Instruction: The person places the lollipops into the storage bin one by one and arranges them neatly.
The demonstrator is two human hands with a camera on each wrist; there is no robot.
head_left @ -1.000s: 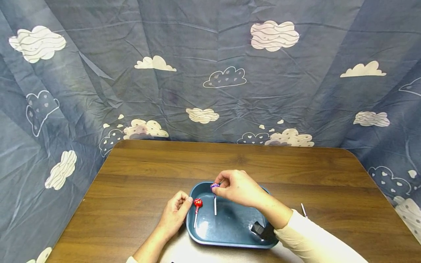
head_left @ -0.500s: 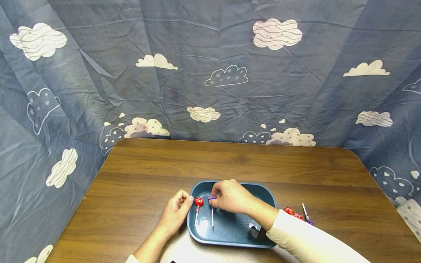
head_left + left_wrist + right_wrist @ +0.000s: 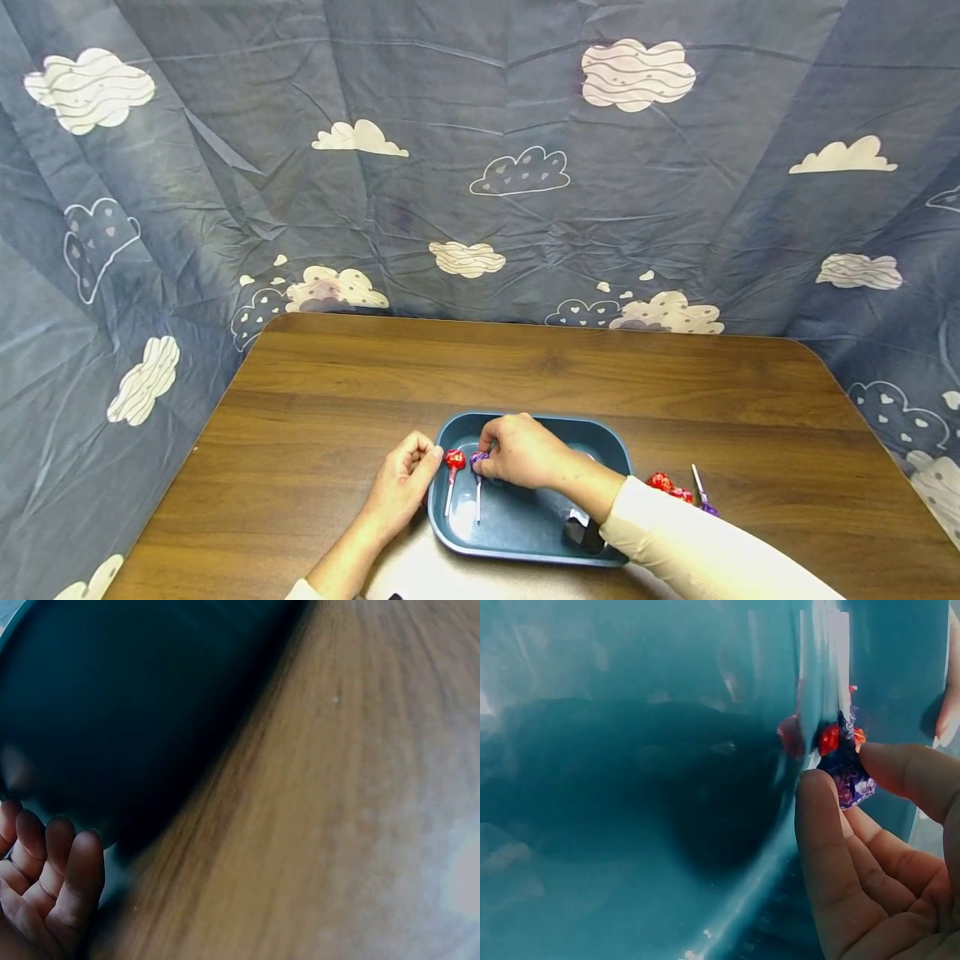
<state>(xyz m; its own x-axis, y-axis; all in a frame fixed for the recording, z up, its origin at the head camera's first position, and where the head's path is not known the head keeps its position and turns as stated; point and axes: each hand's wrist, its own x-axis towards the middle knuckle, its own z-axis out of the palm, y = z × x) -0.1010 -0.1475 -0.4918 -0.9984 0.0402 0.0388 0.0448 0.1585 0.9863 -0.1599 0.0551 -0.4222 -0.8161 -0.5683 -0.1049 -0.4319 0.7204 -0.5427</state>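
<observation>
Purple lollipop [image 3: 478, 457] is being pinched by its wrapped head between the thumb and a finger of the right hand [image 3: 521, 450]. These digits are standing apart only by the thickness of the candy, while the remaining fingers are bending in toward the palm. The lollipop is sitting inside the blue tray [image 3: 517, 525], near the left edge, with its white stick [image 3: 478, 500] pointing toward the tray's near edge (contact with the floor is not showing clearly). A red lollipop [image 3: 454, 459] is lying just to its left, its stick running roughly parallel.

The left hand [image 3: 401, 479] is resting at the tray's left edge, its thumb touching the rim; whether its loosely bent fingers are gripping the wall cannot be told.

On the worktop [image 3: 360, 375], loose red lollipops [image 3: 660, 482] and a second purple one [image 3: 708, 507] are lying near the tray's right edge, the right sleeve [image 3: 675, 533] partly covering them. A cloud-patterned cloth [image 3: 420, 100] is hanging behind the worktop's far edge.
</observation>
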